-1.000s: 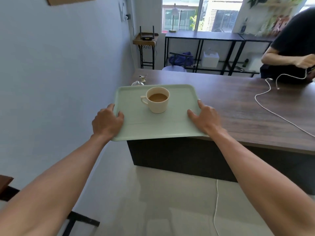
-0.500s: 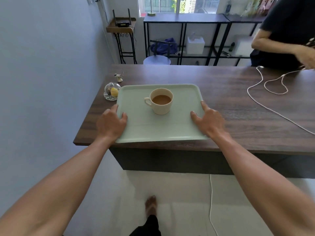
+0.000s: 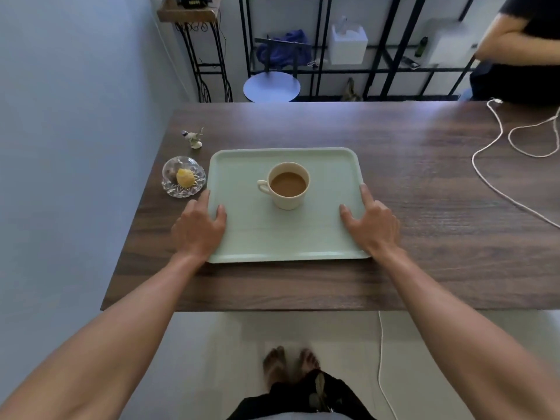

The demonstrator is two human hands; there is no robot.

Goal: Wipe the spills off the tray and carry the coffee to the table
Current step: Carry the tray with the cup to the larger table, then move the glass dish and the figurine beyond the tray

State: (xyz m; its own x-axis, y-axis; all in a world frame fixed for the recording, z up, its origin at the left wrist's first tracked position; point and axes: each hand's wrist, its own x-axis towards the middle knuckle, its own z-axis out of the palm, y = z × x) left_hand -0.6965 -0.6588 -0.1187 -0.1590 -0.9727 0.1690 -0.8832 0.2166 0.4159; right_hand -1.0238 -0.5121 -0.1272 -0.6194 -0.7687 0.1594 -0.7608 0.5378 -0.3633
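A pale green tray [image 3: 242, 171] lies flat on the dark wooden table [image 3: 409, 183], near its left end. On the tray stands a cream cup [image 3: 288, 189] filled with light brown coffee, its handle pointing left. My left hand [image 3: 198, 227] grips the tray's left edge, thumb on top. At the opposite edge my right hand [image 3: 371, 224] holds on the same way. No spills show on the tray's surface.
A glass dish [image 3: 183, 177] with a yellow item sits just left of the tray, and a small bird figurine [image 3: 194, 137] stands behind it. A white cable [image 3: 497, 165] loops across the table's right side. Another person [image 3: 521, 47] sits at the far right. The wall is close on the left.
The tray has come forward over the table and now rests on it, further from the near edge. I have stepped up to the table; both hands keep their hold.
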